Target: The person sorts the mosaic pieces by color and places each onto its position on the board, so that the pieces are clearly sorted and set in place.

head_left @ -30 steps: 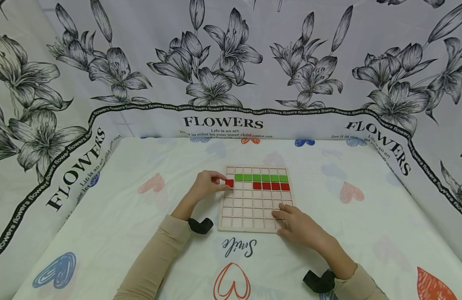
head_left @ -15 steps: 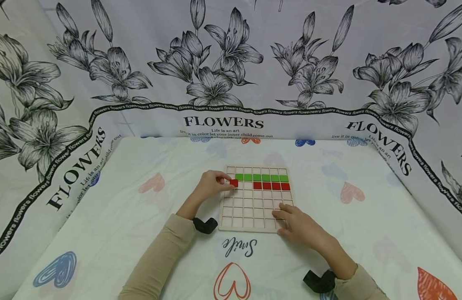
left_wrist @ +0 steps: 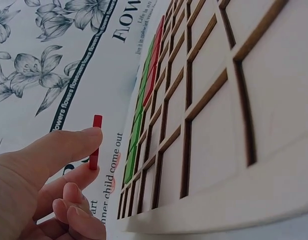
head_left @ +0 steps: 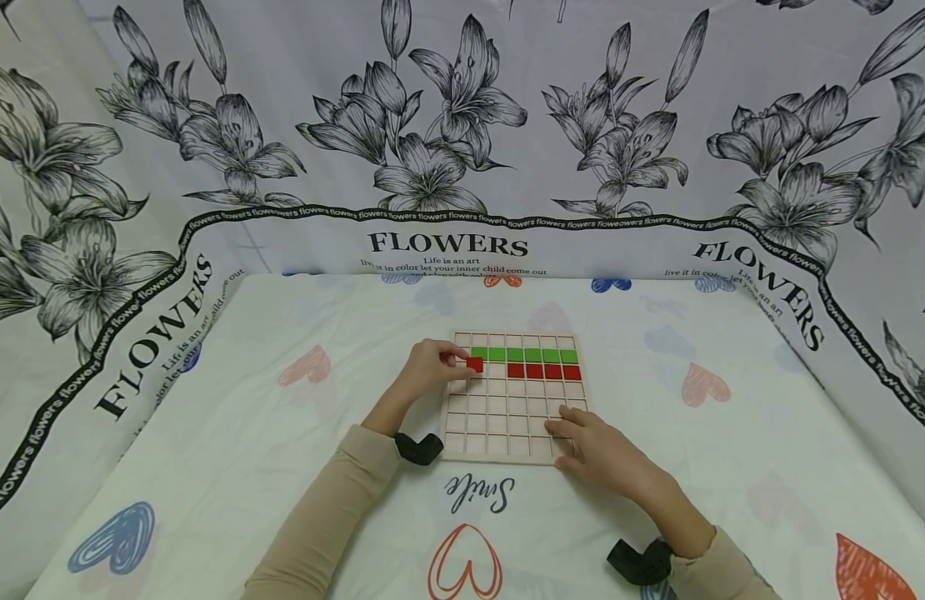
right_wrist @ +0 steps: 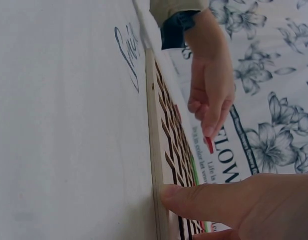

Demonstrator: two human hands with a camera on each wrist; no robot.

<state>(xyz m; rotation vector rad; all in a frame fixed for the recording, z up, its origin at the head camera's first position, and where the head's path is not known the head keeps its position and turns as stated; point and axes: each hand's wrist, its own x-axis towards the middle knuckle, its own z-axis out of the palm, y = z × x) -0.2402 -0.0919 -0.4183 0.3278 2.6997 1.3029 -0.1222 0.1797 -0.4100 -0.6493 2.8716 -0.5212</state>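
My left hand [head_left: 427,367] pinches a thin red square tile [head_left: 474,365] between thumb and finger, over the left side of a pale wooden grid board [head_left: 496,403]. In the left wrist view this tile [left_wrist: 97,121] stands on edge, apart from the board. A row of green tiles [head_left: 514,355] lies in the second row of cells from the far side, with several red tiles [head_left: 533,372] at the right of the row below. My right hand [head_left: 608,450] rests at the board's near right corner, its thumb [right_wrist: 193,197] on the frame's edge.
A white cloth [head_left: 342,508] with printed hearts and the word "Smile" covers the table. Behind and at both sides hangs a white curtain [head_left: 275,75] with black flower drawings. Each wrist wears a black band [head_left: 419,450].
My left hand has moved a little to the right with the red tile, from the board's left edge to further over the board. The right hand has stayed put.
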